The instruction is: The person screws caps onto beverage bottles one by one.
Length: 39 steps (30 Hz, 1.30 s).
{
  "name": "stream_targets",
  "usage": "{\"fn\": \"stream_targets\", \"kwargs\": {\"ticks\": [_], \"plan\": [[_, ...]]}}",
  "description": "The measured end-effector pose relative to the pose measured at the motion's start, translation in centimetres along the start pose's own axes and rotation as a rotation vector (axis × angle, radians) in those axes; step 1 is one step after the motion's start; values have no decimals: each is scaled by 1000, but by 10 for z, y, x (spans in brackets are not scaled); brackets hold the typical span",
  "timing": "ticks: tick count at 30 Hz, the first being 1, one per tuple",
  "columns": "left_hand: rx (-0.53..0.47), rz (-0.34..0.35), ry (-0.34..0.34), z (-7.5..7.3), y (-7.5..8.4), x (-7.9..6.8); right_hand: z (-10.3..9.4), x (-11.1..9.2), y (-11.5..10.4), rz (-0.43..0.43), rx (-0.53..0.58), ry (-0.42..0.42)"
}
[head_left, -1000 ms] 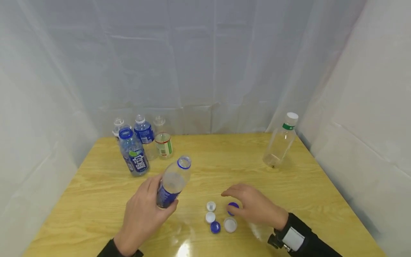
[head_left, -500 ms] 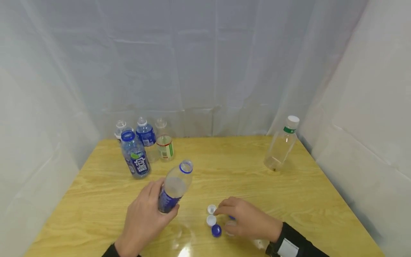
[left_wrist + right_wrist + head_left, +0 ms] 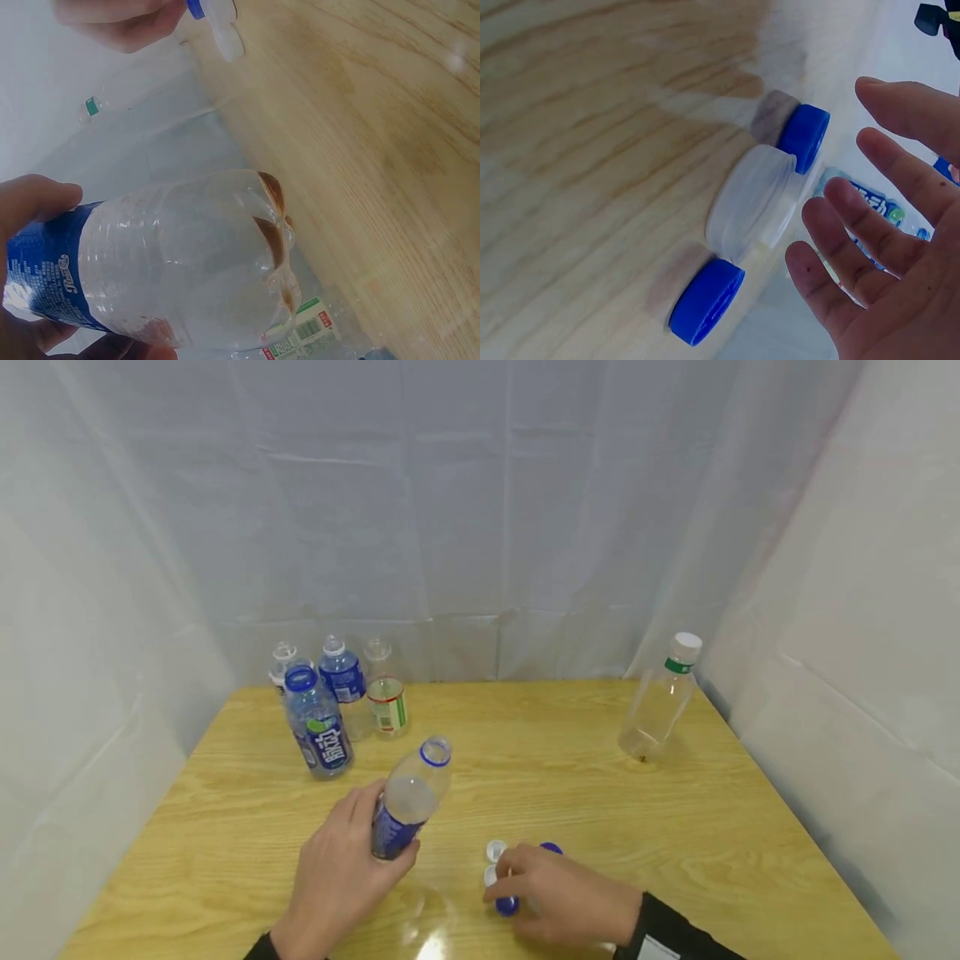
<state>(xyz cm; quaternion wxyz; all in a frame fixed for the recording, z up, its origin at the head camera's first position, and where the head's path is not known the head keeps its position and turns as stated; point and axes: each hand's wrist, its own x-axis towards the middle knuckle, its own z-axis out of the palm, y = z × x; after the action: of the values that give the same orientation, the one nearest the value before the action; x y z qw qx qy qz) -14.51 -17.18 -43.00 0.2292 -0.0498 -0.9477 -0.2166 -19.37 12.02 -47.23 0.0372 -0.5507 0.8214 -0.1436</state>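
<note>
My left hand grips a clear plastic bottle by its blue label. The bottle is uncapped, with a blue ring at its neck; its bottom faces away from the palm in the left wrist view. My right hand hovers over a group of loose bottle caps, its fingers loosely bent around nothing. Just under its fingertips lies a blue cap, beside two white caps, the farther one in plain sight. Another blue cap shows behind the hand. A wide translucent cap sits between the blue ones in the right wrist view.
A blue-tinted uncapped bottle stands at the left, with several more behind it, including one with a blue label and one with a green-and-white label. A tall clear bottle with a white cap stands at the back right.
My right hand has moved toward me and left across the caps, from beside the far blue cap to the near one. The left hand keeps its hold on the bottle.
</note>
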Motion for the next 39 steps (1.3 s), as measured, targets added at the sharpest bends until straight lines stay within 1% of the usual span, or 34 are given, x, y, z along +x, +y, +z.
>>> {"fn": "stream_targets", "kwargs": {"ticks": [4, 10, 16, 19, 23, 29, 34, 39], "plan": [[3, -7, 0, 0, 1, 1, 3, 1, -2, -1, 10, -25], [5, -7, 7, 1, 1, 1, 7, 3, -3, -52, -47, 10], [5, -4, 20, 2, 0, 0, 8, 4, -4, -75, -62, 57], [4, 2, 31, 2, 0, 0, 10, 4, -3, -73, -54, 64], [3, 8, 42, 3, -1, -1, 11, 4, -3, -50, -27, 39], [2, 6, 43, 3, -1, -1, 10, 4, -3, -17, -8, 32], [5, 2, 37, 3, 0, -2, 6, 4, -3, -13, -9, 32], [11, -15, 13, 2, 0, -2, -1, 3, -3, -11, -15, 37]]}}
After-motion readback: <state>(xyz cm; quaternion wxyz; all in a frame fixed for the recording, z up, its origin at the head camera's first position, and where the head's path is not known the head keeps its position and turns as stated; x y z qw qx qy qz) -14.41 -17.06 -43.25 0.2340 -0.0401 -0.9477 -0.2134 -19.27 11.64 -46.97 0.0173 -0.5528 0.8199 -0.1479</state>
